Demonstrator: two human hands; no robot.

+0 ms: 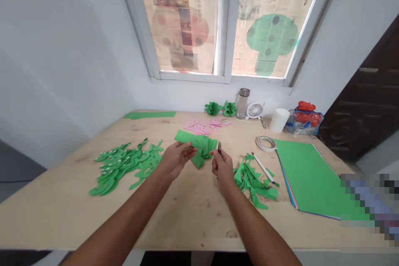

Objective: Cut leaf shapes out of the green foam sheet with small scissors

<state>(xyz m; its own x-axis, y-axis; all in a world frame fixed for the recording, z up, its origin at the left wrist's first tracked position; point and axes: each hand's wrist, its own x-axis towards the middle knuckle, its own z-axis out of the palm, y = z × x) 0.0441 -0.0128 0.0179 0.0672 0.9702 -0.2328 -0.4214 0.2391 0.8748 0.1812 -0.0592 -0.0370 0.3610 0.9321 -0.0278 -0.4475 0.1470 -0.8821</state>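
Note:
My left hand (177,158) is at the middle of the wooden table, its fingers on the near left side of a pile of green paper pieces (204,147). What its fingertips pinch, if anything, is too small to tell. My right hand (222,166) is closed round small dark scissors (220,148), whose tips point up and away, just right of the pile. Cut green curved shapes (120,164) lie in a heap on the left. Green scraps (254,181) are scattered to the right of my right hand.
Behind the pile lie pink paper shapes (205,126). A white pen (263,168), a tape roll (266,144) and green sheets (314,178) are on the right. Along the back stand two green paper figures (213,108), a bottle (242,104), a fan (255,110) and a white roll (279,120).

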